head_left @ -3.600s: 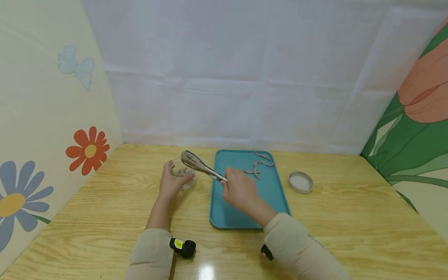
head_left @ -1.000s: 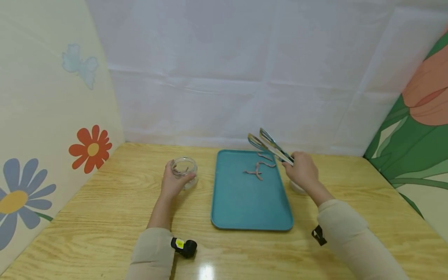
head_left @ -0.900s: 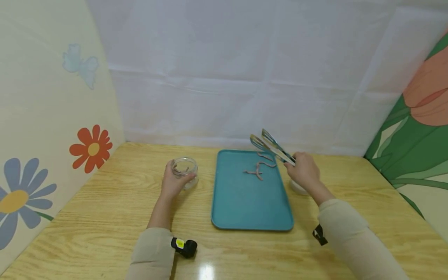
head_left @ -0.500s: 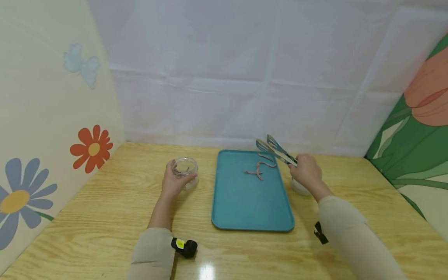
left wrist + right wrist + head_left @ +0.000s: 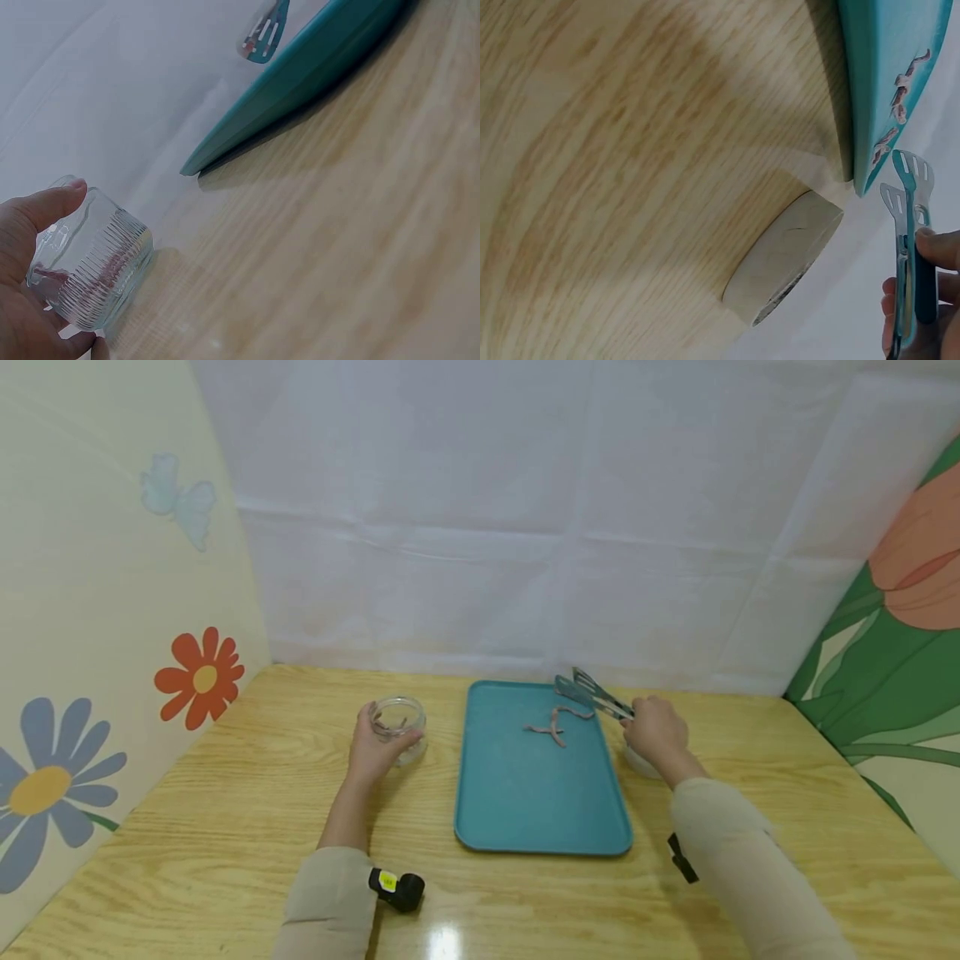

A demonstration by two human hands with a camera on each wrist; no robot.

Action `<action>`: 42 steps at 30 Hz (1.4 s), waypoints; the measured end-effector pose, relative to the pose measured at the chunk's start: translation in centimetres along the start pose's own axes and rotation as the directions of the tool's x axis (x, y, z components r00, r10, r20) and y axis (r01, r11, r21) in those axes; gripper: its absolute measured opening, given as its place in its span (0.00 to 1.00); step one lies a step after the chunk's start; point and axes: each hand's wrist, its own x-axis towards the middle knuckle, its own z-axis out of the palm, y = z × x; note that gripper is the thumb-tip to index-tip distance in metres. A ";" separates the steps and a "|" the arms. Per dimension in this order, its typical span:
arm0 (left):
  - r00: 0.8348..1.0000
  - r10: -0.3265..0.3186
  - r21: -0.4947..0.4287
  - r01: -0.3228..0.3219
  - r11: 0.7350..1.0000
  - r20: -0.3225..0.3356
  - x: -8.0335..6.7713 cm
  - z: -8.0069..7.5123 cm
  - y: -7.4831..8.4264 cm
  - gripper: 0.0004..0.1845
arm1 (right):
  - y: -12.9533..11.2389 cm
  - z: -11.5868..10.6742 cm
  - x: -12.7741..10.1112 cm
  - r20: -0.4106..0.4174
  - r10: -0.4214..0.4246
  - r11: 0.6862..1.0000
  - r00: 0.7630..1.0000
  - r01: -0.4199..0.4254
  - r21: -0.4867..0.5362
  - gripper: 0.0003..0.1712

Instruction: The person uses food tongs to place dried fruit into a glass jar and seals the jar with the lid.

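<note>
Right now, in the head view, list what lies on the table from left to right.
Left hand gripping the glass jar → teal tray → pink strips on the tray → tongs → right hand holding the tongs.

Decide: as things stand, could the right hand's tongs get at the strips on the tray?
Probably yes. The right hand holds the tongs with tips open just over the tray's far right corner; the strips lie uncovered beside them, nothing between.

Head camera looks down over the table; both wrist cameras, low and close, share the tray (image 5: 525, 793).
</note>
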 end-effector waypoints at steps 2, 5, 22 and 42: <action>1.000 -0.001 0.002 0.001 1.000 0.006 0.0 0.0 0.0 0.51 | 0.1 0.2 0.1 0.007 0.002 1.000 1.000 -0.002 -0.006 0.13; 1.000 -0.005 0.002 0.005 1.000 0.008 0.0 0.0 0.0 0.52 | 0.2 0.4 0.2 0.021 0.004 1.000 1.000 -0.004 -0.011 0.13; 1.000 0.011 0.008 -0.011 1.000 0.007 0.3 0.1 -0.2 0.51 | 0.3 0.9 0.0 0.078 -0.008 1.000 0.997 0.007 0.008 0.06; 1.000 -0.005 0.017 0.005 1.000 -0.006 0.2 0.1 -0.1 0.51 | 0.3 0.4 -0.3 0.039 -0.038 0.999 0.999 0.038 0.002 0.05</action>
